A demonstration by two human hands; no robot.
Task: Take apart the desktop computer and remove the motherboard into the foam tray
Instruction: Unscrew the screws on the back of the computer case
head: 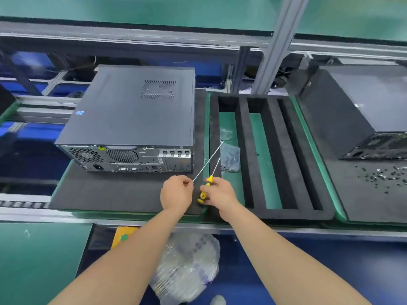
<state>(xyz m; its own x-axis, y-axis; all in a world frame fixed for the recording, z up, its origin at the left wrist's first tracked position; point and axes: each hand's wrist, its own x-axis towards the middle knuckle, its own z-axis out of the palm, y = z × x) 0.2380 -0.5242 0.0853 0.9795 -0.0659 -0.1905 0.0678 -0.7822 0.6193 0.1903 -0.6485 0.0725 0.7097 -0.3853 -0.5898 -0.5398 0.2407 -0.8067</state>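
Observation:
A closed dark grey desktop computer (130, 115) lies on its side on a black foam mat (114, 192), its rear panel facing me. To its right sits the black foam tray (284, 155) with long slots. My left hand (176, 192) pinches the lower end of a long thin metal shaft (208, 160) that slants up toward the tray. My right hand (218, 192) grips a screwdriver with a yellow and black handle (206, 188), its own shaft pointing up beside the first one.
Small clear bags of screws (230, 158) lie in the tray's left slot. A second computer case (356, 111) stands at the right with loose screws (383, 175) scattered on its mat. A plastic-wrapped bundle (189, 267) sits below the bench edge.

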